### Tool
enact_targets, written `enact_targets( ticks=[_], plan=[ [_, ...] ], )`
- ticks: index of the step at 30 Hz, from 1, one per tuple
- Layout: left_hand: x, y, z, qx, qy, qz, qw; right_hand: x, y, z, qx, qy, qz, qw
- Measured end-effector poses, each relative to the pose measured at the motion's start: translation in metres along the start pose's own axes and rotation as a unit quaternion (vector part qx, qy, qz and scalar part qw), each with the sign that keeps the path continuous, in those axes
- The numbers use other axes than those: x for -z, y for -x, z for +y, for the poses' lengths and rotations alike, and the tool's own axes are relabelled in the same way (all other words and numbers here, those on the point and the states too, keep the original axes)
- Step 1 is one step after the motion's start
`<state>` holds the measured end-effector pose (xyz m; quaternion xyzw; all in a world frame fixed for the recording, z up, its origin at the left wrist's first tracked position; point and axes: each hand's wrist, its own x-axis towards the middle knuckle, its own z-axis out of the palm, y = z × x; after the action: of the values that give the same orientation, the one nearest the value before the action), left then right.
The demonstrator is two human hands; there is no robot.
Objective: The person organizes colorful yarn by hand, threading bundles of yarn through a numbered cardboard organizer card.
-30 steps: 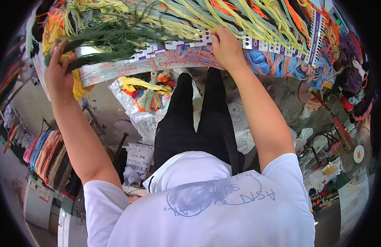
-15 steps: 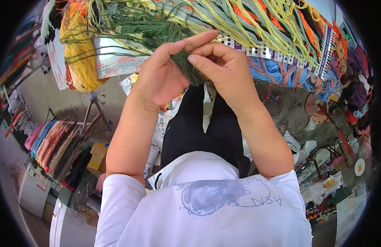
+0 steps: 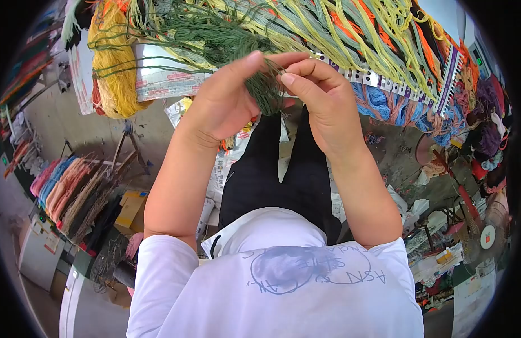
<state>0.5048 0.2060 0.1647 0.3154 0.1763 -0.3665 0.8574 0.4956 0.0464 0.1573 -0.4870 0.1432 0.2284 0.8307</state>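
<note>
A bundle of dark green yarn (image 3: 263, 93) hangs over the table's near edge between my hands, its loose strands spreading left across the other yarns. My left hand (image 3: 229, 96) is curved around the bundle from the left, thumb up and fingers behind the strands. On the right, my right hand (image 3: 322, 98) pinches a few green strands between thumb and forefinger, pulled a little out from the bundle. Yellow-green and grey yarn (image 3: 350, 39) lies behind, and a yellow skein (image 3: 112, 62) hangs at the left.
A white and purple punched strip (image 3: 378, 83) runs along the table's near edge, with blue and pink yarn (image 3: 384, 104) below it. Coloured skeins hang on a rack (image 3: 69, 188) at the lower left. A cardboard box (image 3: 131, 209) stands beside it.
My right hand has moved right, drawing thin green strands away from the bundle. My left hand has shifted slightly right. The view has shifted a little.
</note>
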Motion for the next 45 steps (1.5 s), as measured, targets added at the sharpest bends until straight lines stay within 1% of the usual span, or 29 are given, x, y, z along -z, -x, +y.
enact_targets(
  ticks=[1, 3, 10, 11, 12, 13, 14, 15, 16, 18, 19, 20, 21, 22, 23, 25, 26, 27, 28, 29, 30, 31, 32, 33, 35, 37, 39, 44, 45],
  plan=[
    [0.0, 0.002, -0.001, -0.001, 0.0, 0.0, 1.0, -0.001, 0.0, 0.0, 0.0, 0.001, -0.001, 1.0],
    [0.0, 0.006, -0.005, -0.035, -0.236, 0.105, 0.965, -0.002, -0.001, 0.001, 0.016, -0.018, -0.001, 1.0],
    [-0.006, -0.001, 0.001, -0.103, -0.137, 0.083, 0.982, -0.001, 0.0, -0.002, 0.015, -0.082, 0.023, 0.996],
    [0.004, 0.0, 0.005, -0.106, -0.157, 0.071, 0.979, 0.009, 0.001, -0.008, -0.03, -0.132, -0.002, 0.991],
    [0.015, 0.003, 0.012, -0.1, -0.057, 0.081, 0.99, 0.023, 0.003, -0.014, -0.075, -0.18, -0.027, 0.98],
    [0.047, 0.005, 0.024, -0.108, -0.048, -0.025, 0.993, 0.049, 0.004, -0.024, -0.102, -0.231, -0.061, 0.966],
    [0.07, 0.015, 0.043, -0.117, -0.004, -0.019, 0.993, 0.078, 0.01, -0.039, -0.118, -0.281, -0.08, 0.949],
    [0.094, 0.033, 0.066, -0.115, 0.065, 0.067, 0.989, 0.111, 0.022, -0.057, -0.095, -0.195, -0.008, 0.976],
    [0.131, 0.049, 0.092, -0.147, 0.071, 0.07, 0.984, 0.165, 0.034, -0.077, -0.108, -0.243, 0.008, 0.964],
    [0.19, 0.084, 0.15, -0.205, 0.056, 0.193, 0.958, 0.25, 0.069, -0.127, -0.087, -0.207, 0.063, 0.973],
    [0.228, 0.109, 0.187, -0.209, 0.036, 0.258, 0.943, 0.298, 0.093, -0.156, -0.043, -0.192, 0.142, 0.97],
    [0.281, 0.137, 0.227, -0.222, 0.025, 0.273, 0.936, 0.36, 0.124, -0.184, -0.023, -0.182, 0.174, 0.967],
    [0.313, 0.163, 0.258, -0.249, 0.178, 0.199, 0.931, 0.43, 0.161, -0.215, -0.03, -0.245, 0.174, 0.953],
    [0.321, 0.173, 0.275, -0.296, 0.17, 0.202, 0.918, 0.487, 0.199, -0.249, 0.035, -0.108, 0.433, 0.894],
    [0.319, 0.177, 0.287, -0.343, 0.161, 0.204, 0.903, 0.492, 0.212, -0.259, 0.037, -0.105, 0.433, 0.894],
    [0.268, 0.148, 0.269, -0.321, 0.09, 0.152, 0.931, 0.496, 0.226, -0.273, 0.146, -0.028, 0.47, 0.87],
    [0.21, 0.119, 0.24, -0.285, 0.024, 0.195, 0.938, 0.498, 0.23, -0.276, 0.199, 0.01, 0.486, 0.851],
    [0.169, 0.089, 0.2, -0.277, -0.022, 0.207, 0.938, 0.431, 0.19, -0.245, 0.207, 0.038, 0.46, 0.862],
    [0.138, 0.056, 0.158, -0.268, -0.041, 0.283, 0.92, 0.33, 0.13, -0.206, 0.177, 0.113, 0.543, 0.813],
    [0.12, 0.03, 0.115, -0.212, -0.073, 0.232, 0.947, 0.287, 0.101, -0.16, 0.199, 0.193, 0.431, 0.859],
    [0.08, 0.004, 0.073, -0.144, -0.164, 0.236, 0.947, 0.246, 0.07, -0.127, 0.125, 0.132, 0.365, 0.913],
    [0.066, -0.021, 0.036, -0.064, -0.175, 0.232, 0.955, 0.228, 0.044, -0.077, 0.13, 0.245, 0.351, 0.894],
    [0.051, -0.041, 0.001, 0.001, -0.165, 0.213, 0.963, 0.19, 0.02, -0.048, 0.086, 0.385, 0.306, 0.867],
    [0.049, -0.061, -0.029, 0.034, -0.166, 0.183, 0.968, 0.163, -0.003, -0.017, 0.03, 0.285, 0.302, 0.909],
    [0.039, -0.092, -0.072, 0.041, -0.281, 0.212, 0.935, 0.148, -0.036, 0.036, 0.06, 0.384, 0.216, 0.896],
    [0.04, -0.112, -0.094, 0.018, -0.313, 0.243, 0.918, 0.134, -0.05, 0.06, 0.067, 0.442, 0.187, 0.875],
    [0.045, -0.122, -0.103, 0.014, -0.325, 0.259, 0.909, 0.132, -0.053, 0.068, 0.07, 0.473, 0.194, 0.857],
    [0.043, -0.132, -0.107, -0.002, -0.314, 0.266, 0.911, 0.128, -0.053, 0.067, 0.03, 0.449, 0.221, 0.865],
    [0.043, -0.132, -0.107, 0.0, -0.313, 0.266, 0.912, 0.127, -0.05, 0.068, 0.075, 0.481, 0.211, 0.847]
  ],
)
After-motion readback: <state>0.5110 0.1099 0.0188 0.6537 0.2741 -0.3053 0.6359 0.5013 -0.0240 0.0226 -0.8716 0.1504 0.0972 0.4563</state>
